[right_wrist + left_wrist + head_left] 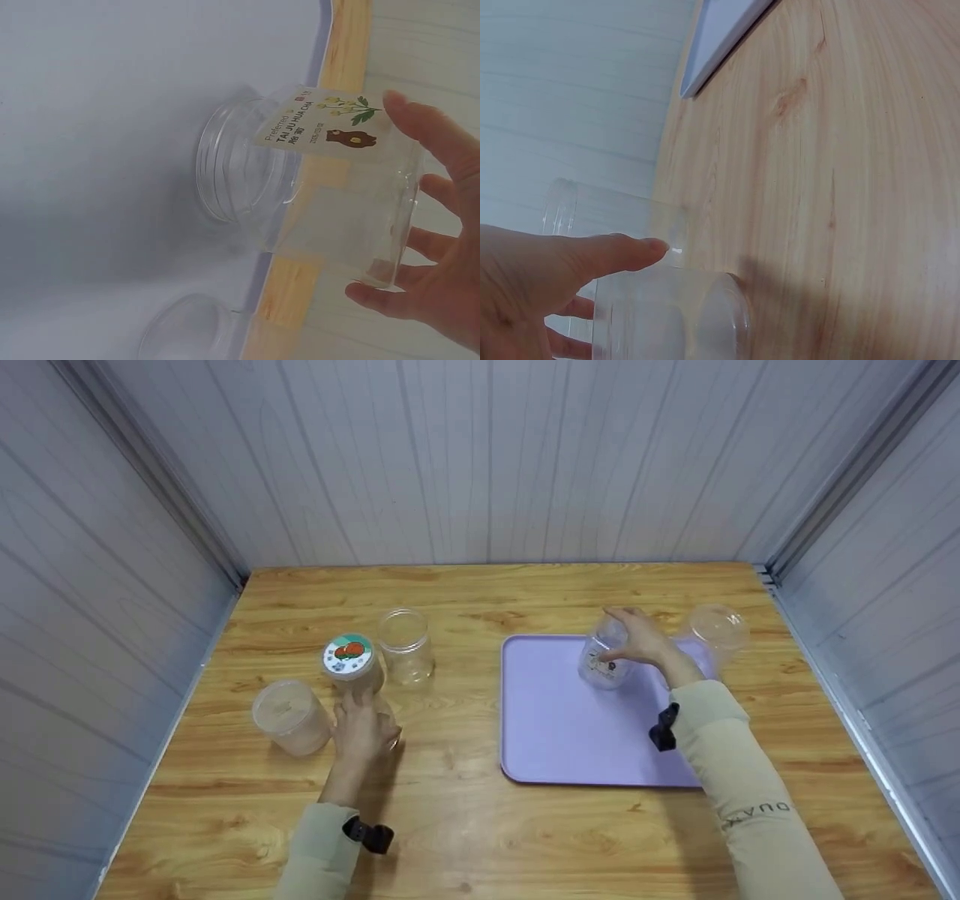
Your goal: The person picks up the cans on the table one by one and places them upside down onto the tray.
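Note:
In the head view my left hand [362, 731] is around a clear jar [387, 718], partly hidden behind the hand. The left wrist view shows the thumb of my left hand [562, 285] along this clear jar [667, 311], the other fingers behind it. My right hand [643, 643] grips a clear jar with a printed label [604, 664] over the purple tray [555, 735]. Seen from the right wrist, the labelled jar [330, 195] has its threaded mouth towards the tray [97, 150], and my right hand [442, 232] holds its base end.
Left of the tray are a jar with a tomato-like picture on its lid [349, 655], a clear jar [407, 649] behind, and a cloudy jar [291, 718] at the far left. Another clear jar [716, 631] is at the tray's back right corner. Walls enclose the wooden table [465, 825].

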The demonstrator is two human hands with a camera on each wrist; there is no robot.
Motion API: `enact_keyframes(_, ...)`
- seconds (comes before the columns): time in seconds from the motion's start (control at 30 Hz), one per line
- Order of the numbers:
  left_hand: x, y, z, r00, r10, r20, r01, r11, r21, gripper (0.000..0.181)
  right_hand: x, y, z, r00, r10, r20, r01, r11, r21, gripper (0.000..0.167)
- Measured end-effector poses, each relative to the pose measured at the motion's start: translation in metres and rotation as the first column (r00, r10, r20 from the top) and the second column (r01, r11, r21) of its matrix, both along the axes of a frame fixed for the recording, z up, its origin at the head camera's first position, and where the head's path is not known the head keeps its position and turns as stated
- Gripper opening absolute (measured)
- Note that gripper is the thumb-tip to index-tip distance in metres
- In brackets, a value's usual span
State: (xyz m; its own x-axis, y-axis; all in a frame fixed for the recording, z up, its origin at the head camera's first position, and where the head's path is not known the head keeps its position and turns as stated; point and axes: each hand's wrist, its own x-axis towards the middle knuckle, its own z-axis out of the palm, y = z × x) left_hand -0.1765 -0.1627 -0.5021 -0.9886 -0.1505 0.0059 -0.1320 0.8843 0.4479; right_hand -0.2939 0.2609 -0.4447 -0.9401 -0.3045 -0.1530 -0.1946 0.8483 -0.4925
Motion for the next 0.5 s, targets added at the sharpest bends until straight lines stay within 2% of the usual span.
enact_keyframes(0.13, -0.0005, -0.0014, -0.0013, 1.0, 0.003, 0.011, -0.003, 1.0, -0.001, 0.072, -0.0006, 0.0003, -0.0023, 1.0, -0.005, -0.015, 0.005, 1.0, 0.005, 0.088)
enact_keyframes(0.4, -0.0009, -0.0028, -0.0015, 1.0, 0.018, -0.018, -0.018, 1.0, 0.022, 0.065, 0.0008, -0.0002, -0.0038, 0.998, -0.007, -0.065, 0.007, 1.0, 0.003, 0.086)
enact_keyframes(0.5, 0.0002, -0.0025, -0.0007, 0.999, 0.008, -0.033, -0.007, 1.0, 0.02, 0.069, 0.0023, -0.0007, -0.0036, 0.995, -0.002, -0.099, 0.001, 1.0, -0.013, 0.084)
